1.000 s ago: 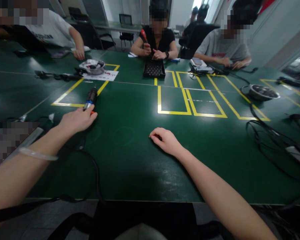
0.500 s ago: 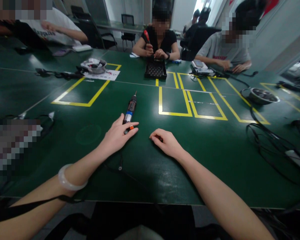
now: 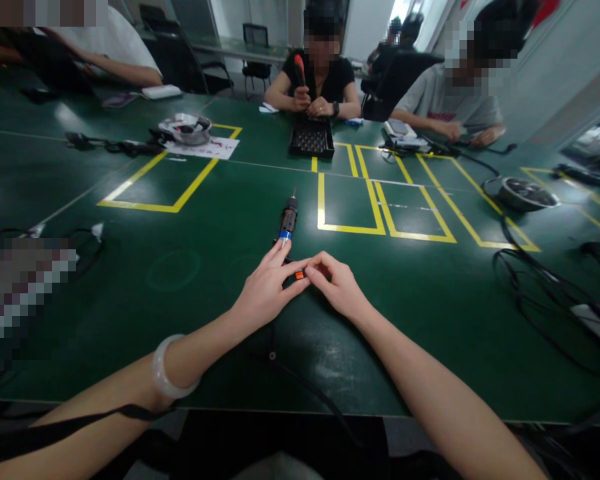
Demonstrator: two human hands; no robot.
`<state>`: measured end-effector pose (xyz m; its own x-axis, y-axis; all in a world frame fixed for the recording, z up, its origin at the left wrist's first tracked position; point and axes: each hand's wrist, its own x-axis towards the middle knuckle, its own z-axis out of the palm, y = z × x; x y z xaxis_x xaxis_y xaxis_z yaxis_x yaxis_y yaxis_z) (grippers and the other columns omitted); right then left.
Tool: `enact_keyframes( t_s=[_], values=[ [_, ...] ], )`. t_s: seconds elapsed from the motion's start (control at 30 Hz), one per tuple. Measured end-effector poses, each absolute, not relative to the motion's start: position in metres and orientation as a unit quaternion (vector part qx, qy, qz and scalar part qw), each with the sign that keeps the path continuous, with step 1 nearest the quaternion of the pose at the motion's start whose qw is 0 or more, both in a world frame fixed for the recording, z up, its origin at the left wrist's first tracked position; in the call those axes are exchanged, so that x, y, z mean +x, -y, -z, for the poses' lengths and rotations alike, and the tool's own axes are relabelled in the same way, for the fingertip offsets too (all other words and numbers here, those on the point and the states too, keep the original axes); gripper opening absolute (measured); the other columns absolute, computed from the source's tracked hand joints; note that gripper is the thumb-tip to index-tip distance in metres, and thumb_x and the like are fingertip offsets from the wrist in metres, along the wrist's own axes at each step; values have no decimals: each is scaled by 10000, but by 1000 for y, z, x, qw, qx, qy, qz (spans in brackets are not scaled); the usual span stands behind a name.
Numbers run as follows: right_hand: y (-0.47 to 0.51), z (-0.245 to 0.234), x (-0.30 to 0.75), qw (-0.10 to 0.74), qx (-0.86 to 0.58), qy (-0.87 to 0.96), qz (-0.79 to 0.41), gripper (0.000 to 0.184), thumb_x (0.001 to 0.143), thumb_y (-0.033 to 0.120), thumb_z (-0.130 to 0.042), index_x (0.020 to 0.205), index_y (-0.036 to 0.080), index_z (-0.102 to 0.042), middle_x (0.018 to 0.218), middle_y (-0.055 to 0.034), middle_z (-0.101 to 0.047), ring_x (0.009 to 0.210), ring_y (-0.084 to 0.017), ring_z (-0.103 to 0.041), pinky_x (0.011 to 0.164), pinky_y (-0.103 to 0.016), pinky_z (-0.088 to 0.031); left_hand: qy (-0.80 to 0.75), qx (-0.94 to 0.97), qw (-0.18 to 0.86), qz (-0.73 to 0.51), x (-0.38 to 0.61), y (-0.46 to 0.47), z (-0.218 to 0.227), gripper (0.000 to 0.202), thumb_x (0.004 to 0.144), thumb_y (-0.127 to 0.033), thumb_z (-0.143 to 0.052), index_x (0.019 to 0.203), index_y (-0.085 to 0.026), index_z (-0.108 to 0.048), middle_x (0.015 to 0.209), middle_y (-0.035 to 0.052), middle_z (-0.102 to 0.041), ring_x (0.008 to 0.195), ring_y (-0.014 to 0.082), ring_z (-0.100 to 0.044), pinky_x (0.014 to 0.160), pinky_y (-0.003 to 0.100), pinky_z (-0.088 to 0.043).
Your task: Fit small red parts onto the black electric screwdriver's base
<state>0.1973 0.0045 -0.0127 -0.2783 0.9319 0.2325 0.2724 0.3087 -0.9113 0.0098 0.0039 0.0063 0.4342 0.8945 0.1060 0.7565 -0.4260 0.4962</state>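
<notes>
My left hand is wrapped round the rear end of a black electric screwdriver with a blue ring and an orange switch. The tool lies on the green table with its tip pointing away from me. A black cable runs from it back toward the table's near edge. My right hand rests curled on the table just right of the left hand, its fingertips touching the tool's orange end. A pale bangle sits on my left wrist.
Yellow tape rectangles mark the table ahead. A black tray lies in front of the person opposite, who holds a red tool. A bowl on paper is at far left, a round fan part and cables at right.
My left hand has carried the screwdriver from the left side of the table to the middle, up against my right hand, whose fingers have come onto its end.
</notes>
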Motion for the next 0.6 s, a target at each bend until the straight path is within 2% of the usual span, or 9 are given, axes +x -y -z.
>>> enact_keyframes(
  t_s=[0.17,0.4,0.5,0.6],
  values=[
    [-1,14,187,418,-423,665,-451,218,854,376,-697,881,206,-563,760,24,-606,661,-117,-533,617,-250,-420,-497,829,191,-173,8,-5,-4,450,975,-401,-528,1363,-221,-668,1651,124,-287,1557,304,-182,1234,488,-279],
    [-3,20,177,430,-433,625,-487,217,823,340,-685,844,213,-510,700,50,-559,612,-105,-515,597,-249,-419,-503,830,182,-158,10,-4,-7,412,960,-332,-547,1328,-207,-684,1649,105,-297,1554,277,-209,1220,478,-325],
    [-4,23,176,428,-436,625,-485,172,837,312,-646,884,216,-512,713,49,-574,621,-109,-547,604,-250,-433,-502,833,176,-154,10,-4,-6,470,946,-334,-563,1390,-197,-632,1656,97,-285,1551,281,-215,1217,482,-333],
    [-5,24,178,432,-434,627,-481,154,830,282,-624,900,222,-501,741,44,-596,639,-112,-574,602,-247,-442,-497,835,175,-160,9,-4,-3,615,910,-318,-609,1504,-192,-513,1675,103,-230,1552,289,-206,1226,482,-317]
  ],
)
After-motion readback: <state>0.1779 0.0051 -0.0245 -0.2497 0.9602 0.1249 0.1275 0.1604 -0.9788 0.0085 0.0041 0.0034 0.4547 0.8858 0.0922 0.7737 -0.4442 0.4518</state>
